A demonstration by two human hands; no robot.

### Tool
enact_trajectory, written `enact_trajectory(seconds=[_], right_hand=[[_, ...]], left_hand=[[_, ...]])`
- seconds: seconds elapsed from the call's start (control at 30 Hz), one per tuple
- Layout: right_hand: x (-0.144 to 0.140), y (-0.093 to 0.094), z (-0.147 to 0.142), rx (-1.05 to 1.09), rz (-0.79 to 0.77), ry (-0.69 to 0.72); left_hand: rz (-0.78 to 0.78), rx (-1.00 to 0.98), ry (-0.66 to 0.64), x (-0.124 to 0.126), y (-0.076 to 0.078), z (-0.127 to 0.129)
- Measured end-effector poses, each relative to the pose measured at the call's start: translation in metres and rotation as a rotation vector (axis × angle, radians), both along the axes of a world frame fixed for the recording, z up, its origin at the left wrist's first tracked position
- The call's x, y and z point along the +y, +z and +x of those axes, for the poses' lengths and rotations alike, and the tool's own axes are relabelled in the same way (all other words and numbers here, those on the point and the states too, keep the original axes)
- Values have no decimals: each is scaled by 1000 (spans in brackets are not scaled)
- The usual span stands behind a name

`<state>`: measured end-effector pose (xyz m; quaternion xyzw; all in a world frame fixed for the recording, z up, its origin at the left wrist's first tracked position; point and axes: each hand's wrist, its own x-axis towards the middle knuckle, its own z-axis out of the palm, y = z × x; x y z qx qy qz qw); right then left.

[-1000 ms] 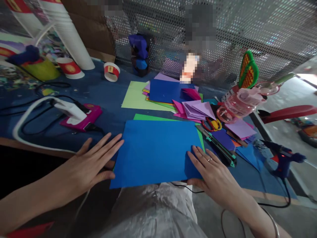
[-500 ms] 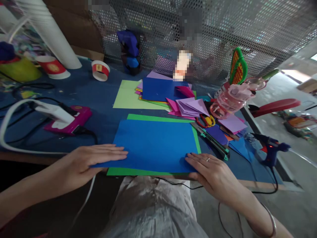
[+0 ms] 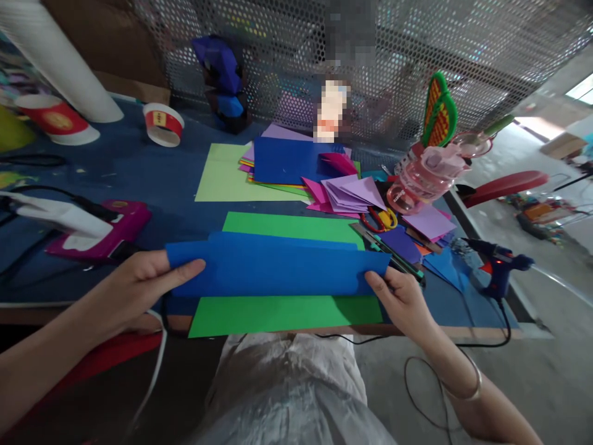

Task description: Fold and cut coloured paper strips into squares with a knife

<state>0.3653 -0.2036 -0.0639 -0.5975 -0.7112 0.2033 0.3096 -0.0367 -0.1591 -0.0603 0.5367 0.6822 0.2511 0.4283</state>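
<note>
Both hands, left hand [image 3: 134,285] and right hand [image 3: 402,298], pinch closed on opposite ends of the blue paper sheet [image 3: 278,267], lifted over the green sheet [image 3: 287,312]

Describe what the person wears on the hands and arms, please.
Both forearms are bare, with no sleeves in view. The right hand has a thin silver bangle around the wrist. The left hand shows no ring, watch or bracelet. No gloves on either hand.

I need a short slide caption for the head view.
Both hands, left hand and right hand, lift a blue paper sheet above a green sheet.
</note>
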Motion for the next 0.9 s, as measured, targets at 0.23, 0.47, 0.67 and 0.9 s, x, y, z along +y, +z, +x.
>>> enact_trajectory(seconds=[0.23, 0.47, 0.67, 0.9], right_hand=[[2, 0, -12, 15, -39, -200], [3, 2, -14, -189, -66, -191], [-5, -3, -23, -579, 314, -300], [-11, -4, -57, -680, 286, 192]], left_hand=[[832, 601, -180, -6, 7, 31], [994, 698, -1048, -12, -6, 81], [843, 666, -1117, 3, -20, 86], [858, 644, -1090, -2, -25, 82]])
